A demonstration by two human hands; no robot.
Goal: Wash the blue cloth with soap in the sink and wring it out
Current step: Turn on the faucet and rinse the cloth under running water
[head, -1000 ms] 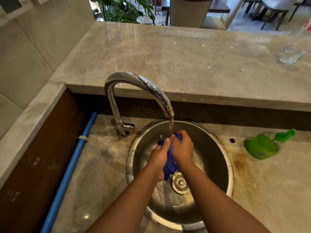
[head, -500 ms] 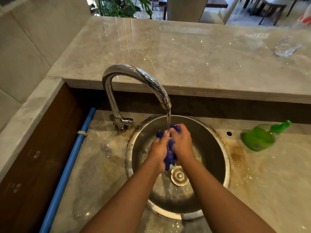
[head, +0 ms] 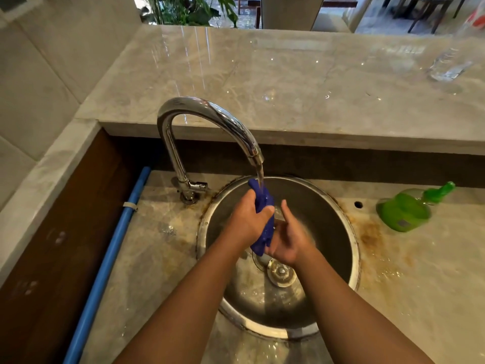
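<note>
The wet blue cloth [head: 263, 202] is bunched into a vertical roll over the round steel sink [head: 353, 232]. Water runs from the chrome tap [head: 210, 111] onto the cloth's top end. My left hand [head: 245, 222] grips the cloth around its middle. My right hand [head: 288, 239] is blurred, its fingers fairly straight and pointing up, its palm against the cloth's lower end. A green soap bottle [head: 404, 211] lies on its side on the counter to the right of the sink.
The drain [head: 281, 271] sits below my hands in the basin. A blue pipe [head: 110, 248] runs along the left wall. A raised marble ledge [head: 288, 74] stands behind the tap, with a clear glass [head: 448, 65] at its far right.
My right hand has let go of the cloth's top, opened and dropped lower to its bottom end. My left hand now holds the cloth alone, raised under the stream.
</note>
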